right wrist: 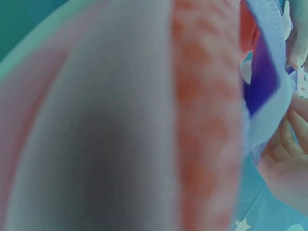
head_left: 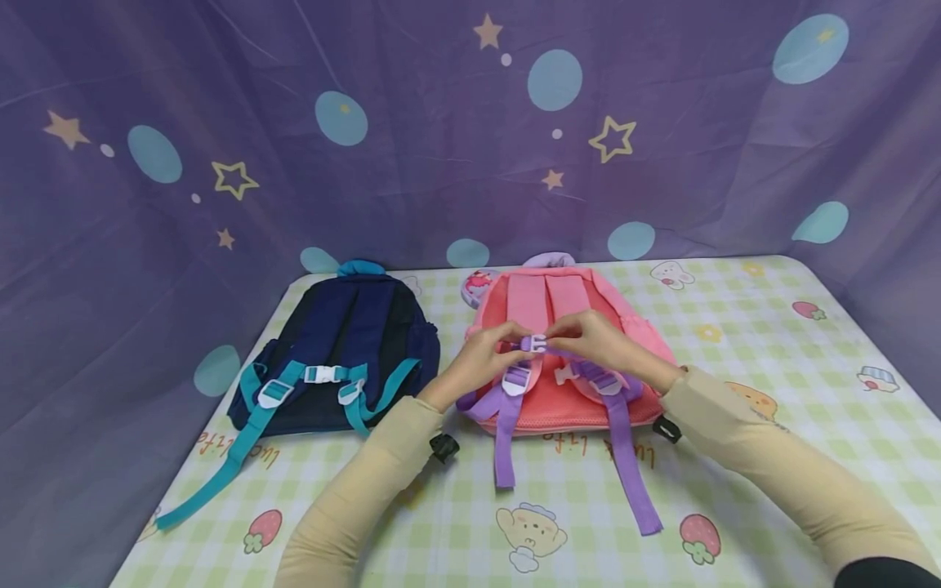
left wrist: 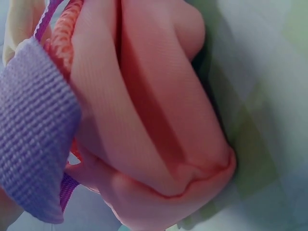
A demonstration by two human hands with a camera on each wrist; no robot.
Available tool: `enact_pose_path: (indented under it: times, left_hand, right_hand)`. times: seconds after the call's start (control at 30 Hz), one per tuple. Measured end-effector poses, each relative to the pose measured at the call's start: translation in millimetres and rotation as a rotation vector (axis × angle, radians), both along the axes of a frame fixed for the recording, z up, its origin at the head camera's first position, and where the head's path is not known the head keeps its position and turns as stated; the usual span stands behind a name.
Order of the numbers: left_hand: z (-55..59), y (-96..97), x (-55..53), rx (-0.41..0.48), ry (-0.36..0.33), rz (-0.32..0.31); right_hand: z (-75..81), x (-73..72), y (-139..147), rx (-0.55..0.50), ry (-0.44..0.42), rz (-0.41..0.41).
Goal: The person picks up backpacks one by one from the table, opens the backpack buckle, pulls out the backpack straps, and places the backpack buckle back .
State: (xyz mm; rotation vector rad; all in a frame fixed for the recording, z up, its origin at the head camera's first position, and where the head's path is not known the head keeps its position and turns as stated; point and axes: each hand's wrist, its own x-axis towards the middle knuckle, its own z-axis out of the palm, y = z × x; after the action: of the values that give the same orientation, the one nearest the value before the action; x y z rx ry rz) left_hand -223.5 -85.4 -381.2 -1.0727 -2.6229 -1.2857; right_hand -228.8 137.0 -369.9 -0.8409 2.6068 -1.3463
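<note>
A pink backpack (head_left: 581, 286) with purple straps lies with its strap side up. Above its middle, both hands meet at a small lavender-and-white side-release buckle (head_left: 534, 344). My left hand (head_left: 483, 356) pinches the buckle's left end between thumb and fingers. At the other end, my right hand (head_left: 591, 339) pinches the buckle where the webbing joins it. A pale buckle piece (head_left: 566, 374) lies just below the right hand. In the left wrist view, purple webbing (left wrist: 36, 130) crosses in front of the bag's pink side; the bag mostly fills the right wrist view.
To the left lies a navy backpack (head_left: 345, 327) with teal straps and a fastened white buckle (head_left: 322, 374). Two loose purple strap ends (head_left: 634, 482) hang toward the front over the checked tablecloth (head_left: 809, 367). A patterned purple curtain (head_left: 441, 163) stands behind the table.
</note>
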Motion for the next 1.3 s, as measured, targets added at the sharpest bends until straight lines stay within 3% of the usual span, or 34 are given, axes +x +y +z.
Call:
enact_pose_path:
  times: [0.47,0.9,1.3]
  left_hand:
    - [-1.8,-0.6,0.1,0.029,0.002,0.015]
    - [-4.6,0.2,0.0,0.043,-0.017,0.018]
    - [-4.4,3.1,2.6,0.001,0.002,0.022]
  right_hand:
    - [-0.5,-1.1,10,0.021,0.001,0.011]
    - [-0.5,-2.2,7,-0.026,0.007,0.028]
    - [0.9,-1.0,-1,-0.009,0.031,0.025]
